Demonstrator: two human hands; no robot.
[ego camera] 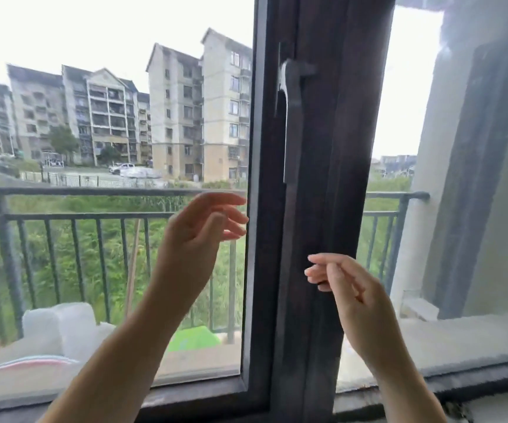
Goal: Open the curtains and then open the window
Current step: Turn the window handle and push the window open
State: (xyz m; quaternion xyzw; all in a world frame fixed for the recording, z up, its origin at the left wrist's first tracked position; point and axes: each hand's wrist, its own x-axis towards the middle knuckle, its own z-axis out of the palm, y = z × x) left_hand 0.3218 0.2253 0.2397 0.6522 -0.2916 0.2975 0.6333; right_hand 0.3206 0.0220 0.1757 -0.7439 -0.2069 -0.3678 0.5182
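A dark-framed window (323, 193) fills the view, its thick central upright running top to bottom. A dark lever handle (292, 117) is mounted on that upright and hangs straight down. My left hand (204, 230) is raised in front of the left pane, just left of the upright and below the handle, fingers spread and holding nothing. My right hand (347, 288) hovers lower, in front of the upright, fingers loosely curled with nothing in them. Neither hand touches the handle. No curtain is in view.
Outside the left pane runs a dark balcony railing (94, 215), with white bags (60, 328) and a green item (194, 338) on the balcony floor. A grey stone sill (460, 340) lies at lower right beside a grey wall (490, 163). Apartment blocks stand beyond.
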